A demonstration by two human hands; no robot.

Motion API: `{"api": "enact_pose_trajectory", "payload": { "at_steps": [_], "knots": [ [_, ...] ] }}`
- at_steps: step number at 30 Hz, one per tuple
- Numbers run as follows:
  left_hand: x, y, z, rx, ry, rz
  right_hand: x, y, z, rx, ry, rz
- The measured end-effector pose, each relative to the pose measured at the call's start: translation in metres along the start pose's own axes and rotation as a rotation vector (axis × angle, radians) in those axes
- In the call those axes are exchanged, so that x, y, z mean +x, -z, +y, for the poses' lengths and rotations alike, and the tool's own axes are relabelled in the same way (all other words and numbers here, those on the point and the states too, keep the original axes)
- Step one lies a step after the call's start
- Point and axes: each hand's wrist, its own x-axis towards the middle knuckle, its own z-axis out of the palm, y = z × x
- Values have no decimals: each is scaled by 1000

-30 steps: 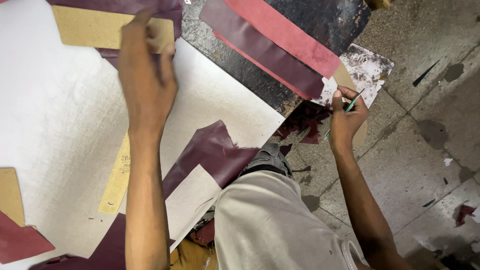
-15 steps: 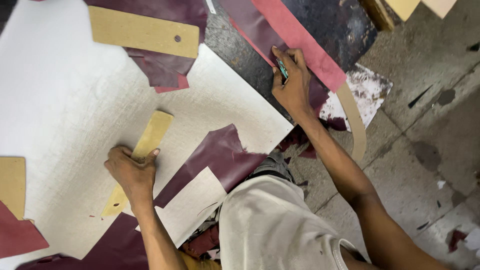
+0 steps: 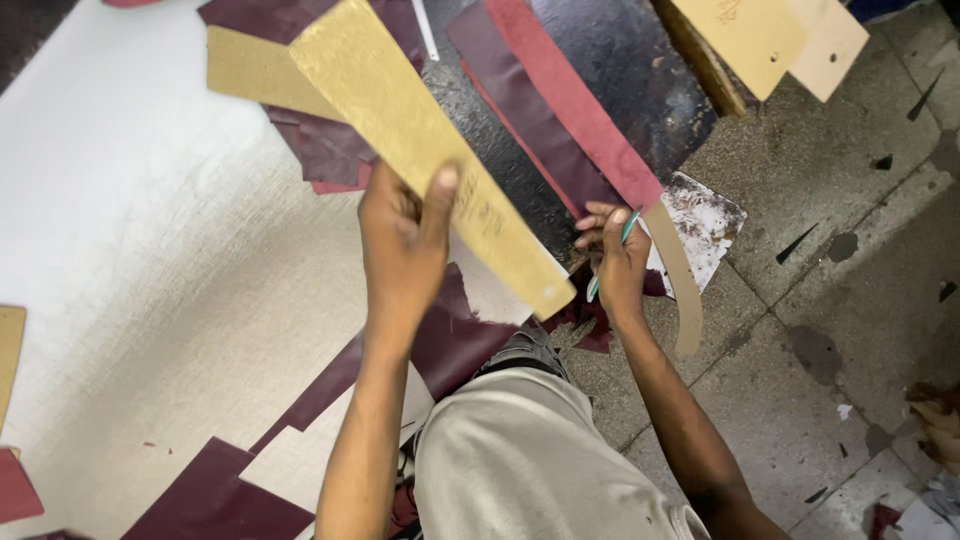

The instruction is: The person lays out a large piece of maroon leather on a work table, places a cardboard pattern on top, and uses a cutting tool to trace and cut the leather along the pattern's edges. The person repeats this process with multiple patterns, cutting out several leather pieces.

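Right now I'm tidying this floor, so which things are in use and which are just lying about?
In use:
- long tan template strip in the left hand
- green pen in the right hand

Lying about:
- red strip
- curved tan strip
- maroon offcuts
- white sheet

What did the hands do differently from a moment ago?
The left hand picked the long tan cardboard strip up off the white sheet and now holds it raised. The right hand came back down beside the red strip. It kept hold of its green pen.
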Motion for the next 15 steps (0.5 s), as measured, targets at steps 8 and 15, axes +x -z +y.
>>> {"api": "enact_pose_trajectory", "payload": {
  "at_steps": [8, 15],
  "knots": [
    [-87, 106, -57, 917, 18, 227, -53, -13, 1, -389, 322, -6],
    [-205, 135, -106, 1029, 81, 172, -105, -85, -5, -835, 203, -480]
  ]
}}
